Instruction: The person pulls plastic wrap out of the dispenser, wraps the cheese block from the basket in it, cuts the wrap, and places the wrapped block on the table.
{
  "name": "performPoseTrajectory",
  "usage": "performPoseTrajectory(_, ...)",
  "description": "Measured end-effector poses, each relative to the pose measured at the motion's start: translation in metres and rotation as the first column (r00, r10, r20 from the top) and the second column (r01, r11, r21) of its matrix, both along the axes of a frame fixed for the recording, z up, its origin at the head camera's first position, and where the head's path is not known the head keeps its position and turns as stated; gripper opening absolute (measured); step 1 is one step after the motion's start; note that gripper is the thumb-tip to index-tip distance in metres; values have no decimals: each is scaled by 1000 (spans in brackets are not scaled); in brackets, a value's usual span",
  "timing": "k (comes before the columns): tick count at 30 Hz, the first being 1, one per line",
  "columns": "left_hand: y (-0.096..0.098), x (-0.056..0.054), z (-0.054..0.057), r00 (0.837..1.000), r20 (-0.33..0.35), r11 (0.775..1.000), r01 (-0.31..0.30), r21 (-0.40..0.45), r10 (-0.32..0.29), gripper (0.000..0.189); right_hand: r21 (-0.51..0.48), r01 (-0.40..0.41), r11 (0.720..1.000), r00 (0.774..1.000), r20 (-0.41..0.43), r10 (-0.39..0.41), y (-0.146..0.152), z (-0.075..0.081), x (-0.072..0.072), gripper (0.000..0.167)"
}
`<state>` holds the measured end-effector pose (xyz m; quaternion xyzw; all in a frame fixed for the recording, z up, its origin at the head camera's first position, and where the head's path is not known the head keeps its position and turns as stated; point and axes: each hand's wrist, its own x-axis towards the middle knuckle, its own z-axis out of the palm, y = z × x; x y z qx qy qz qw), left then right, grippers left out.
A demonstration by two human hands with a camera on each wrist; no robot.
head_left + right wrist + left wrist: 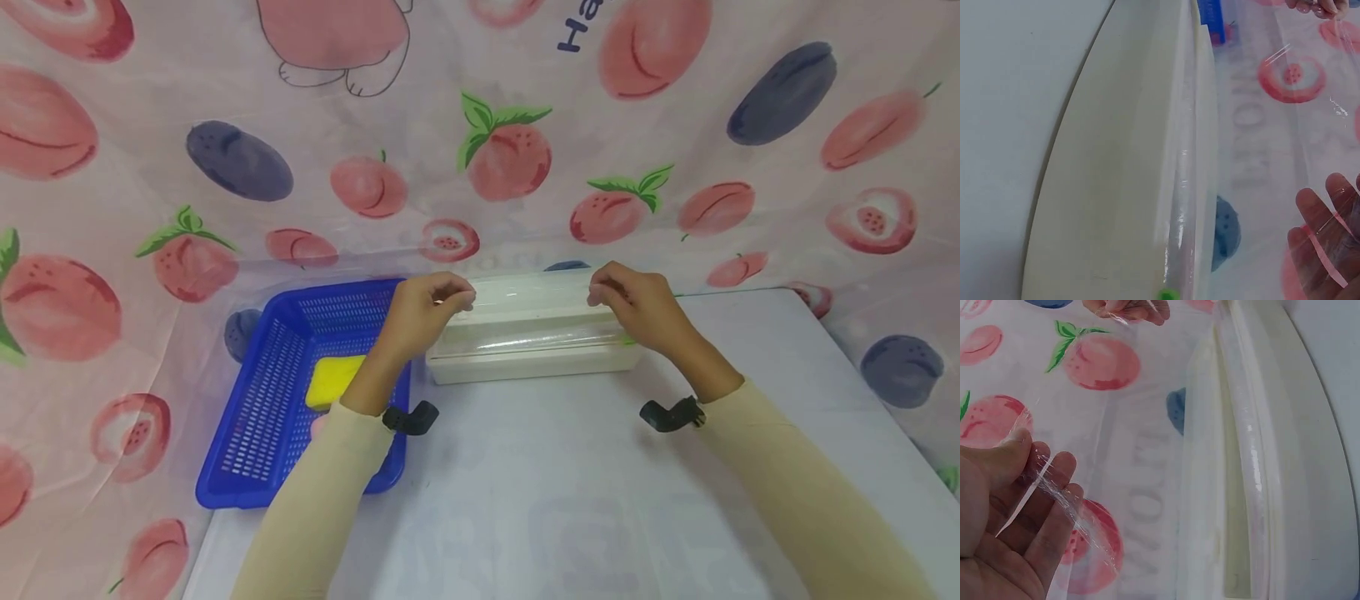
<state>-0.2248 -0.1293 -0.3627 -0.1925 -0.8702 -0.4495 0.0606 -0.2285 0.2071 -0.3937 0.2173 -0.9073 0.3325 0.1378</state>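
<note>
A sheet of clear cling film (528, 293) stretches between my two hands above a long white cling film dispenser (534, 367). My left hand (427, 312) pinches one corner of the sheet; in the left wrist view the film (1063, 497) runs in creases over its fingers. On the other side my right hand (637, 302) pinches the opposite corner, its fingers showing through the film in the right wrist view. The dispenser's lid stands raised, with shiny film along the slot below. A small green piece (1168, 294) sits at the dispenser's right end.
Left of the dispenser stands a blue plastic basket (238, 425) holding a yellow sponge (333, 379) and something pink, partly covered by my left arm. A fruit-printed curtain (420, 117) hangs behind the white table (525, 500).
</note>
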Motion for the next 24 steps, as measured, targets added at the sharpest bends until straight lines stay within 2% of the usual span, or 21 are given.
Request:
performPoseTrajectory(8, 2, 4, 8, 998, -64, 998, 9, 57, -5, 10, -15, -6, 1000, 1000, -5, 6, -3, 13, 9, 4)
performPoseTrajectory(13, 4, 5, 11, 993, -119, 996, 9, 83, 1, 10, -28, -4, 1000, 1000, 5, 4, -3, 16, 11, 4)
performPoseTrajectory(24, 8, 13, 23, 985, -173, 988, 24, 152, 3, 10, -82, 33, 996, 999, -40, -36, 1, 24, 17, 9)
